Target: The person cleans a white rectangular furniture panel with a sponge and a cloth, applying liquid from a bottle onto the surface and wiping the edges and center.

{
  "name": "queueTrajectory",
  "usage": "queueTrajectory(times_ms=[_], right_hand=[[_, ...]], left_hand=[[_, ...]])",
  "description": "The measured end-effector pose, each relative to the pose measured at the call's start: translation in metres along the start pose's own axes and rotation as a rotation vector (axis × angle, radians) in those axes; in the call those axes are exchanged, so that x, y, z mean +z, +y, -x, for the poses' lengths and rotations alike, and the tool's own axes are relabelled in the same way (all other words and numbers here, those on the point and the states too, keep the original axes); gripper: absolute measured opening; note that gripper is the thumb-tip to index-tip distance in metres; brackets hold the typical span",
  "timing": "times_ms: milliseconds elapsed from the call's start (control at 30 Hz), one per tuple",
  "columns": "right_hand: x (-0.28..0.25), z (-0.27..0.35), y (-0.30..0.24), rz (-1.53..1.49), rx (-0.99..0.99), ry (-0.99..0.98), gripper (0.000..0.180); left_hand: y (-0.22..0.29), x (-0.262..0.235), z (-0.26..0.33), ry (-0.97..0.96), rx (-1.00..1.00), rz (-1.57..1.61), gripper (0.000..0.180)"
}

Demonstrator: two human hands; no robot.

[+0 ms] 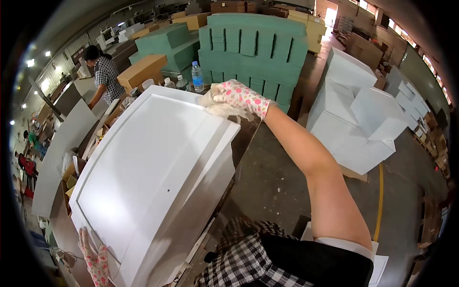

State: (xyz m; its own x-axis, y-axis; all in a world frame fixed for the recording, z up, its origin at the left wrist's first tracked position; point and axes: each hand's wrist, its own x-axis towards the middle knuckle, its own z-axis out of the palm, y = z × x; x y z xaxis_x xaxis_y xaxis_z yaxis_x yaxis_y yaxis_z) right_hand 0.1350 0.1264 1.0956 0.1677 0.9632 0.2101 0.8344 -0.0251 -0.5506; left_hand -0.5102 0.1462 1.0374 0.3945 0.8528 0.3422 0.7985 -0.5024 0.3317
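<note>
A white framed cabinet door panel [138, 148] lies on top of a stack of white panels in front of me, with a small dark hole near its right side. My right hand [244, 99], in a white glove with pink dots, is closed on a pale cloth [219, 103] and presses it on the panel's far right corner. My left hand [95, 260], gloved alike, rests at the near left corner of the panel with its fingers stretched out along the edge.
Several bottles, one a clear bottle with a blue label [197, 76], stand beyond the panel. Green stacked boards [253, 48] rise behind them. White stacked panels [349, 110] stand on the floor at right. A person in a checked shirt [106, 71] works at far left, near a cardboard box [142, 71].
</note>
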Motion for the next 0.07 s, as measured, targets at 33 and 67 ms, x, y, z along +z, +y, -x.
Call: queueTrajectory(times_ms=[33, 67], right_hand=[[-0.006, 0.002, -0.020, 0.061, 0.012, -0.013, 0.023], [-0.007, -0.004, -0.012, 0.058, 0.012, -0.021, 0.023]], left_hand=[[-0.019, -0.006, -0.005, -0.002, -0.049, 0.091, 0.070], [-0.033, -0.003, -0.006, -0.008, -0.096, 0.199, 0.073]])
